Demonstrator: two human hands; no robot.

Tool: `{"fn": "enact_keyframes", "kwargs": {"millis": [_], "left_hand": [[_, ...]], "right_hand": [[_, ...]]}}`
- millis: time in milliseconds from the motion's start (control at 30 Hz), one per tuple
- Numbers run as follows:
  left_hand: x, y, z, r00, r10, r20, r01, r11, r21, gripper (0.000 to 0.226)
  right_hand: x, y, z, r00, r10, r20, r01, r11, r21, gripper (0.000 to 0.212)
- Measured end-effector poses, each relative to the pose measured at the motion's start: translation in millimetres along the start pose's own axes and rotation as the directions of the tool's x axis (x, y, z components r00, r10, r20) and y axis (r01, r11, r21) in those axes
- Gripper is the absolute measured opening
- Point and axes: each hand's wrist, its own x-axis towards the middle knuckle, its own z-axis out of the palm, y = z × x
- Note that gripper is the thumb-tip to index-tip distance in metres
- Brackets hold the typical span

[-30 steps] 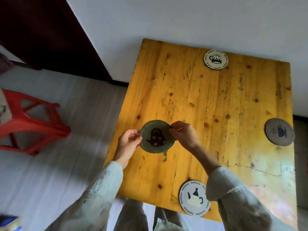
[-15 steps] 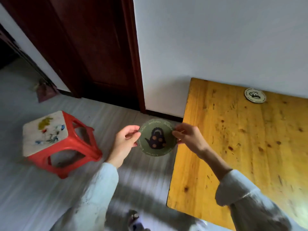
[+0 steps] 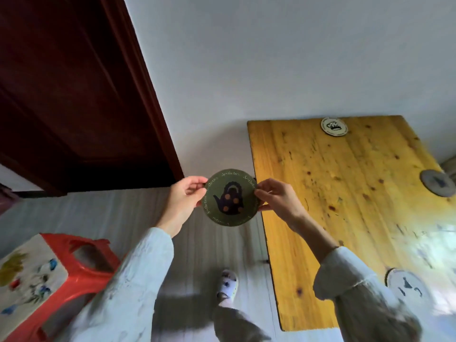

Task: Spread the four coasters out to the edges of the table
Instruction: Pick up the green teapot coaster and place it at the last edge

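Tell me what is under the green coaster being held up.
The green coaster, pinched between left hand and right hand, hangs over bare grey floor beside the table edge. Whatever lies directly behind it is covered.

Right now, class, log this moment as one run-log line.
held: green teapot coaster | by: left hand, right hand | where: off table left edge | placed: three coasters

Wooden bench (image 3: pixel 345 206) bearing three coasters: a cream coaster (image 3: pixel 334 126) at its far edge, a grey coaster (image 3: pixel 437 182) at its right edge, a white coaster (image 3: pixel 407 287) at its near edge.
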Motion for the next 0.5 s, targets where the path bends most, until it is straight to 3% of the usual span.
{"fn": "enact_keyframes", "kwargs": {"millis": [200, 500], "left_hand": [[84, 15, 30, 0.964, 0.022, 0.264, -0.029, 0.999, 0.023, 0.027], [172, 36, 110, 0.796, -0.037, 0.604, -0.051, 0.990, 0.128, 0.033]], "right_hand": [[51, 17, -24, 0.978, 0.119, -0.169, -0.095, 0.985, 0.143, 0.006], [69, 36, -66, 0.865, 0.329, -0.378, -0.188, 0.912, 0.364, 0.016]]}}
